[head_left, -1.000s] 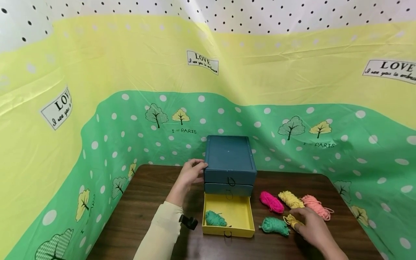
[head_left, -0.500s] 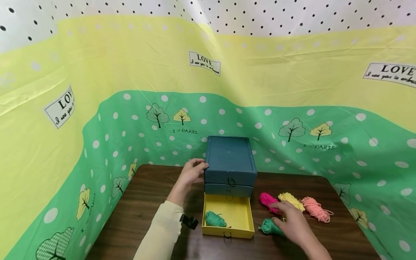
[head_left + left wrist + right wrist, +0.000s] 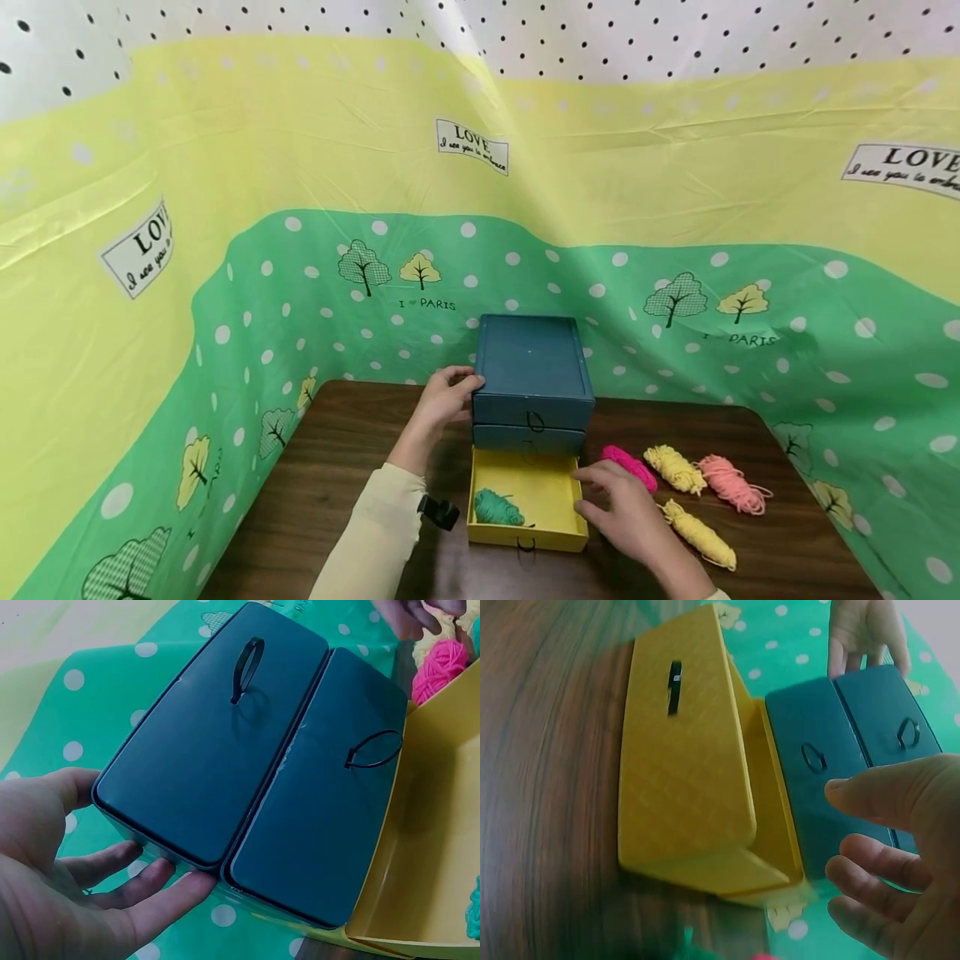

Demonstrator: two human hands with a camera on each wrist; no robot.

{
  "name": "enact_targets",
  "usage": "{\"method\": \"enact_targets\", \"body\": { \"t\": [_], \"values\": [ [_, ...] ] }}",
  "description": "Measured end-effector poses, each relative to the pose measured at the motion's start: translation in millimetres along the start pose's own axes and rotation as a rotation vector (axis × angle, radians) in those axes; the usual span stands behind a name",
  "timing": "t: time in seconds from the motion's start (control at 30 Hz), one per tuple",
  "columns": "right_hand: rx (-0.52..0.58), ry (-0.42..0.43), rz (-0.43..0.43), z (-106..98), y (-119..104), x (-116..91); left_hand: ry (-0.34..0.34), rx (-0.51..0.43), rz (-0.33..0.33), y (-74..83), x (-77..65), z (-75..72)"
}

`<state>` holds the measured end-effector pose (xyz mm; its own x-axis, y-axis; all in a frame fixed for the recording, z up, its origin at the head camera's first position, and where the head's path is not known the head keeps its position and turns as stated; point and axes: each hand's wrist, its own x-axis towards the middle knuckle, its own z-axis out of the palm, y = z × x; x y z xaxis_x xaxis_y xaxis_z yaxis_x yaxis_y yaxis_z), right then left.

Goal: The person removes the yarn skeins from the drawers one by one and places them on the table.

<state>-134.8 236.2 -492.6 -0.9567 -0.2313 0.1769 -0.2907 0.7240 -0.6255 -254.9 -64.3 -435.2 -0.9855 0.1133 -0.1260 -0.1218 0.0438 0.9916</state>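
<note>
My left hand (image 3: 444,396) rests at the left side of a blue drawer cabinet (image 3: 528,358), thumb at its upper front corner and fingers along the side wall. The cabinet's yellow bottom drawer (image 3: 528,540) is pulled out, with a green yarn bundle (image 3: 497,507) at its left. Over the drawer's right edge hovers my right hand (image 3: 618,508), thumb and fingers apart and nothing between them. Low in the right wrist view, a second green yarn bundle (image 3: 697,952) shows blurred; the hand hides it in the head view. A yellow yarn bundle (image 3: 701,535) lies right of that hand.
Behind the right hand lie pink (image 3: 632,468), pale yellow (image 3: 675,469) and salmon (image 3: 731,485) yarn bundles on the dark wooden table (image 3: 322,467). Black loops (image 3: 247,671) hang from the drawer fronts. A patterned cloth (image 3: 360,350) surrounds the table.
My right hand has moved left, from the nearer yellow yarn bundle across the green one to the drawer's right edge. That yellow bundle now lies uncovered. My left hand has stayed at the cabinet.
</note>
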Motion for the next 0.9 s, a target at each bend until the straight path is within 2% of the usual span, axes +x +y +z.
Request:
{"method": "enact_targets", "body": {
  "t": [0.1,0.43,0.6,0.9],
  "values": [
    [0.008,-0.002,-0.024,6,-5,4,0.006,0.001,0.002,-1.5,0.6,0.8],
    [0.048,-0.046,-0.026,25,-16,14,-0.004,-0.033,-0.003,-3.2,1.4,0.5],
    [0.083,-0.092,-0.017,38,-15,15,-0.001,-0.032,-0.007,-1.8,-0.1,1.7],
    [0.098,-0.181,-0.065,58,-18,20,0.002,-0.020,-0.002,-0.2,-2.9,2.8]
  ]
}}
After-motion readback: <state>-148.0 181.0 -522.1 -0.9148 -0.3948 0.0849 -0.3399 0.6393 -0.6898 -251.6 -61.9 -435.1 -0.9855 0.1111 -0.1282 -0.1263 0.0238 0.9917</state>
